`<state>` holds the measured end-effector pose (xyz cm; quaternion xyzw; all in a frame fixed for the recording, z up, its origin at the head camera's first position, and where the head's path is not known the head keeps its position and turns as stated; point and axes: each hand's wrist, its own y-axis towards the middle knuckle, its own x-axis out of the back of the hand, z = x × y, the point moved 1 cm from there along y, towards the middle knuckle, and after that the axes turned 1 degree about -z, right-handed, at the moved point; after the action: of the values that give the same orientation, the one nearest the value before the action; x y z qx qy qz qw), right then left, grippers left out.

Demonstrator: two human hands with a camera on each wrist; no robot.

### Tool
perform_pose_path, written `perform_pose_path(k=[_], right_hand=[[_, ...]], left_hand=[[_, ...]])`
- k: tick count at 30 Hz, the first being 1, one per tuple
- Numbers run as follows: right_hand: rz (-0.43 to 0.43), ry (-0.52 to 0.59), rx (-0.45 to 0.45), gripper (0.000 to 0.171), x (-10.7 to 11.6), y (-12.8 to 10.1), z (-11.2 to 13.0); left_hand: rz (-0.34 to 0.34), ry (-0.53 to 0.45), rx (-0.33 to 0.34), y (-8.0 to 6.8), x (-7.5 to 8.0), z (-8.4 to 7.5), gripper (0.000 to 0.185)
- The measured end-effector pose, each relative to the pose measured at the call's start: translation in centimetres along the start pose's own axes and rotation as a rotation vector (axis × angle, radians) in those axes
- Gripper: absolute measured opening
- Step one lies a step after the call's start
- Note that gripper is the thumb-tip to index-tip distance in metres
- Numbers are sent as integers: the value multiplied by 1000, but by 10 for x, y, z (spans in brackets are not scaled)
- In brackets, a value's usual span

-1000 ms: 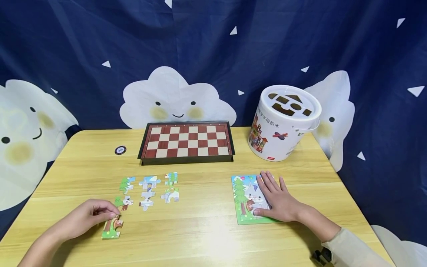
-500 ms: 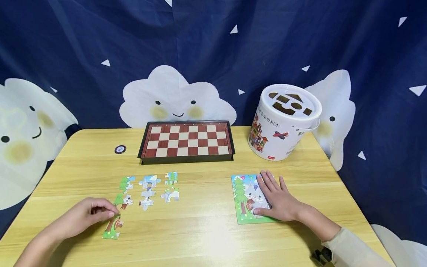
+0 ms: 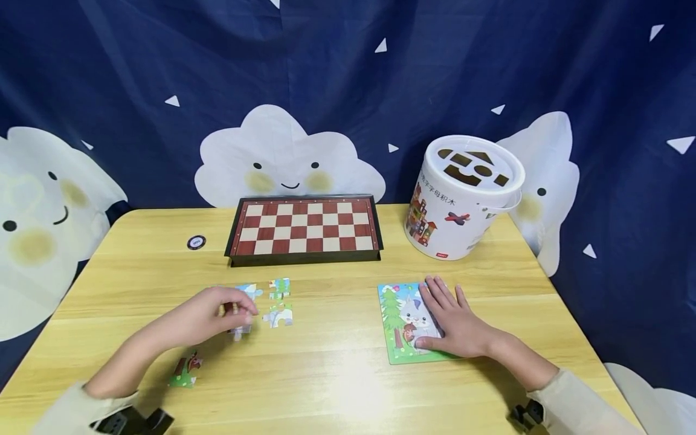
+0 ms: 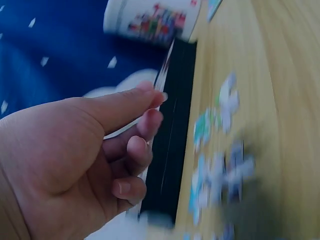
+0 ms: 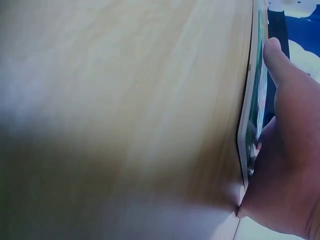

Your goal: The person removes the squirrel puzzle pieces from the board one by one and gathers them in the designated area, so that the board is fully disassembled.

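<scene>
My left hand (image 3: pixel 214 317) hovers over the middle column of jigsaw pieces, fingers loosely bent. In the left wrist view its thumb and fingers (image 4: pixel 150 122) show nothing between them. A blue-sky jigsaw piece (image 3: pixel 249 290) and a grey one (image 3: pixel 239 333) are partly hidden by it. To their right lie a small tree piece (image 3: pixel 280 287) and a grey-green piece (image 3: pixel 279 316). A green-brown piece (image 3: pixel 186 371) lies below the forearm; the other left pieces are covered. My right hand (image 3: pixel 457 326) rests with fingers spread on a squirrel picture board (image 3: pixel 393 323).
Behind the pieces stands a folded chessboard (image 3: pixel 304 232) with a black edge. A white bucket (image 3: pixel 459 202) with shape holes in its lid stands at the back right. A round chip (image 3: pixel 196 242) lies at the back left of the wooden table (image 3: pixel 326 399).
My left hand has left the front-left jigsaw piece and moved right and away from me, over the middle pieces. The right hand stays on the picture board.
</scene>
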<state>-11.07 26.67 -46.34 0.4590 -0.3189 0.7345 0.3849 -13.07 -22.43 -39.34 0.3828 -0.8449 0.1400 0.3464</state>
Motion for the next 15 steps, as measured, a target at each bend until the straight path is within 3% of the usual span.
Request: perform_pose_path(k=[4, 10, 15], right_hand=[[-11, 30, 6, 111, 2, -1, -2], [0, 45, -2, 113, 11, -7, -9], [21, 48, -11, 115, 18, -16, -15]], left_hand=[[32, 10, 19, 34, -15, -20, 9], [61, 40, -45, 84, -51, -44, 17], [66, 102, -90, 117, -87, -63, 33]])
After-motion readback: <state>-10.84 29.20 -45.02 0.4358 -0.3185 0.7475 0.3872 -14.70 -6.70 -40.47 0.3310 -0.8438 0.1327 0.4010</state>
